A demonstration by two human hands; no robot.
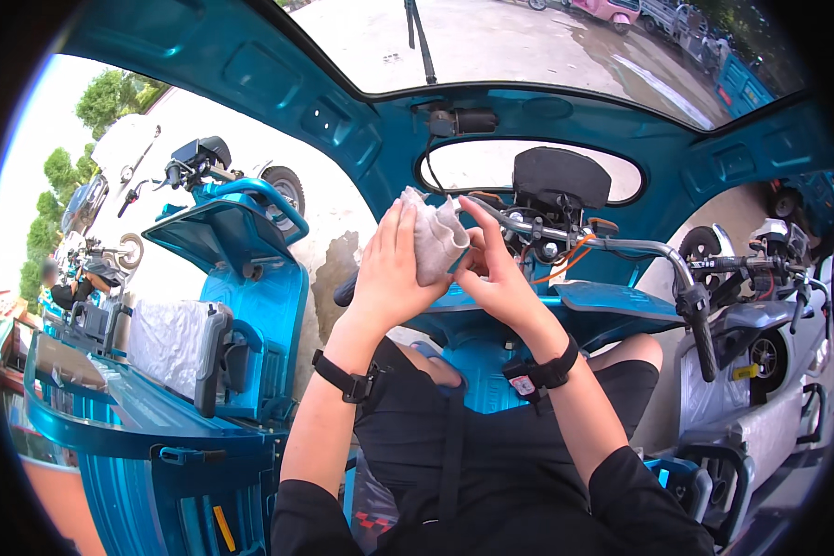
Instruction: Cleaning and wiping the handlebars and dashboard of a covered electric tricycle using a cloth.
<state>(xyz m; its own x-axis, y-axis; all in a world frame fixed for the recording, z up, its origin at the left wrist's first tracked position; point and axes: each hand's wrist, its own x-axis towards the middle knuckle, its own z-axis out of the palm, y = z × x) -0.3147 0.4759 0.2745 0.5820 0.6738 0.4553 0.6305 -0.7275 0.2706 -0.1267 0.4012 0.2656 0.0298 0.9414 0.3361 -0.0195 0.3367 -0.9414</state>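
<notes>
A bunched light-grey cloth [438, 243] is held up between my two hands, in front of the handlebar. Its folds stand up above my fingers. My left hand [391, 267] wraps round its left side, fingers pressed together along it. From the right, my right hand [497, 269] grips the cloth's edge, index finger raised by the top fold and the other fingers curled in. Part of the cloth is hidden behind my fingers. Beyond the hands runs the metal handlebar [632, 246], with a black grip [703, 343] at its right end; neither hand touches it.
I sit inside a blue vehicle cab, its frame [343, 130] curving round a windshield. A wiper motor [465, 121] hangs above the front opening. An orange cable [565, 267] loops below the handlebar. Another blue three-wheeler [271, 320] stands left; a scooter-like vehicle [751, 324] is at right.
</notes>
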